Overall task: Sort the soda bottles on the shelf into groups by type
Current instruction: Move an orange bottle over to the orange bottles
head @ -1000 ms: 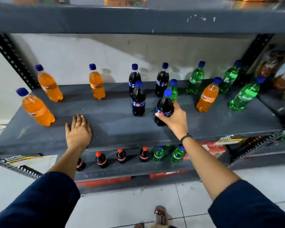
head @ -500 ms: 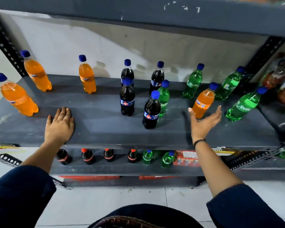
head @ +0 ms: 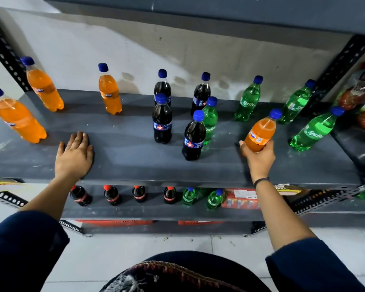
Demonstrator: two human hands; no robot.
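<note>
Orange bottle (head: 261,133): full, probably heavyish; smooth rigid plastic, likely slippery; take low on the body.
Right hand (head: 259,158): fingers wrapped round its base.
Left hand (head: 75,157): fingers together, flat on shelf (head: 135,165).
Obstacles: cola bottles (head: 193,139) just left of fingers; green bottles (head: 311,131) right.
</note>
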